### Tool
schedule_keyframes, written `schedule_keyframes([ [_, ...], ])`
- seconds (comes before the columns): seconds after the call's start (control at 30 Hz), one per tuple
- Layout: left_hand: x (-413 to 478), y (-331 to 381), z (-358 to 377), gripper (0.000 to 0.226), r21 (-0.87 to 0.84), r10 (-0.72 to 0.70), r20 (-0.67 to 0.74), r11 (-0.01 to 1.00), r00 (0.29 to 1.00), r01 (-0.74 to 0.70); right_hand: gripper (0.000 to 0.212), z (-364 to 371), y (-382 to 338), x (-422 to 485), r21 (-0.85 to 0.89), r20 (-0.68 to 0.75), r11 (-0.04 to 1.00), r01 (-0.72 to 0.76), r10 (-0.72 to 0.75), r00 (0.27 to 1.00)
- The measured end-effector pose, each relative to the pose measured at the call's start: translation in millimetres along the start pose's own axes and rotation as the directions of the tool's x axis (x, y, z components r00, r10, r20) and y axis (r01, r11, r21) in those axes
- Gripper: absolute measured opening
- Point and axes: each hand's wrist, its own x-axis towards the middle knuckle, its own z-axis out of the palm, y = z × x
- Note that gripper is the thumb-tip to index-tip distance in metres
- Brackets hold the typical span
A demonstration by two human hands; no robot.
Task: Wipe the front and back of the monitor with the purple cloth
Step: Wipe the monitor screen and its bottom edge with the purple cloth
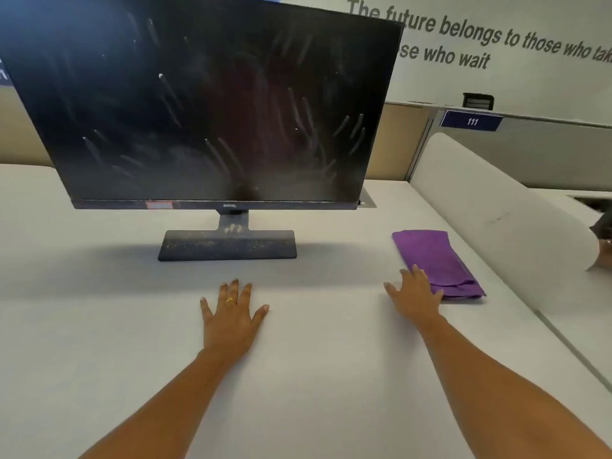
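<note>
A black monitor (pixel 205 104) stands on its dusty base (pixel 228 245) at the back of the white desk (pixel 99 326); its dark screen is streaked with finger smears. A folded purple cloth (pixel 433 260) lies on the desk to the right of the base. My left hand (pixel 231 316) lies flat on the desk in front of the base, fingers spread, a gold ring on one finger. My right hand (pixel 415 299) is flat on the desk too, its fingers touching the near left edge of the cloth without gripping it.
A white curved divider (pixel 496 207) runs along the desk's right side, with another person's hand (pixel 604 253) just beyond it. A partition with a blue "111" tag (pixel 472 121) and a lettered wall stand behind. A cable port (pixel 367 198) sits behind the monitor.
</note>
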Motion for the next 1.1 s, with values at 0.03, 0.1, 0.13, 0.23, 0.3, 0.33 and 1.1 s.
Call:
schedule_keyframes([
  [0.03,0.6,1.0,1.8,0.063,0.023,-0.010,-0.020,1.000,1.000,0.010,0.056,-3.1,7.9,4.5,-0.021,-0.024,1.000,-0.021,0.020,0.999],
  [0.1,1.2,0.0,5.4,0.062,0.032,-0.018,-0.064,0.999,0.998,0.020,0.056,-4.6,21.8,15.9,-0.040,-0.040,0.998,-0.046,0.044,0.998],
  [0.13,1.3,-5.5,5.2,0.061,0.018,-0.012,-0.089,1.000,0.996,0.014,0.055,-6.4,23.6,15.8,-0.019,-0.040,0.998,-0.059,0.058,0.998],
  [0.23,2.7,-14.8,0.4,0.059,0.004,0.001,-0.112,1.000,0.994,0.000,0.047,2.2,20.1,10.3,-0.050,-0.158,0.998,-0.029,0.021,0.987],
  [0.3,2.0,-20.3,-1.7,0.058,0.005,-0.006,-0.115,1.000,0.993,0.007,0.041,3.7,10.6,6.0,-0.115,-0.271,0.993,-0.030,-0.003,0.963],
  [0.33,2.7,-3.0,4.5,0.057,0.012,-0.009,-0.123,1.000,0.992,0.011,0.039,0.7,23.7,11.4,-0.134,-0.326,0.991,-0.008,-0.036,0.945],
  [1.1,0.6,3.0,9.2,0.054,-0.028,-0.042,-0.156,0.999,0.987,0.038,0.074,15.8,16.1,26.1,-0.070,0.021,0.992,0.108,-0.107,0.994],
])
